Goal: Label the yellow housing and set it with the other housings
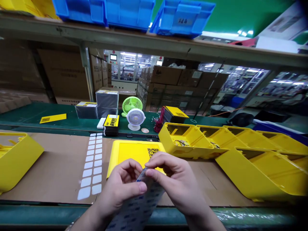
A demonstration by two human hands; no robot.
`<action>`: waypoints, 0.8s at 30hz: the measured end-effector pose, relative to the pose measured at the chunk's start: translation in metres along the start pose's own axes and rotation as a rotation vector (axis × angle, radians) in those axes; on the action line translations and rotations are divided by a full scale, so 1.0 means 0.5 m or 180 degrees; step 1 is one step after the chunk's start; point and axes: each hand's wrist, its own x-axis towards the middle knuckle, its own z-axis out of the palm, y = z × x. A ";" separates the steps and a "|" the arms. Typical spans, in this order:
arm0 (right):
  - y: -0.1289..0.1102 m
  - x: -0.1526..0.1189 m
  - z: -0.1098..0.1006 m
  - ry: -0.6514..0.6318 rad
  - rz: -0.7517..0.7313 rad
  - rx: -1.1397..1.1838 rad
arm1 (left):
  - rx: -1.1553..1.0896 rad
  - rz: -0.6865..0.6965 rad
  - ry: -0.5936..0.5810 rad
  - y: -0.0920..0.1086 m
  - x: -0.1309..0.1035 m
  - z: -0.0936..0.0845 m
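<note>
While your left hand (124,186) steadies the white blue-printed backing strip (139,208), your right hand (173,179) pinches its top edge closed, directly above the flat yellow plastic panel (134,152).

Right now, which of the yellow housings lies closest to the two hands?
The flat yellow housing with the QR code, directly behind the left hand and right hand. The open yellow shells lie off to the sides.
</note>
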 end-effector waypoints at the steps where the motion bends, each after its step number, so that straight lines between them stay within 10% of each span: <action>1: -0.001 -0.002 0.000 0.0155 -0.0080 -0.0005 | -0.0447 -0.0146 -0.0213 -0.005 -0.004 0.004; 7: 0.018 -0.018 0.030 0.0924 -0.0786 -0.0564 | -0.1529 -0.1316 -0.0823 -0.034 -0.023 0.020; 12: 0.025 -0.028 0.045 0.0857 -0.1412 -0.1235 | -0.1724 -0.0755 -0.0403 -0.027 -0.013 0.028; 24: -0.002 -0.028 0.039 0.0740 -0.0888 -0.1630 | -0.0722 -0.0718 -0.0235 -0.027 -0.024 0.035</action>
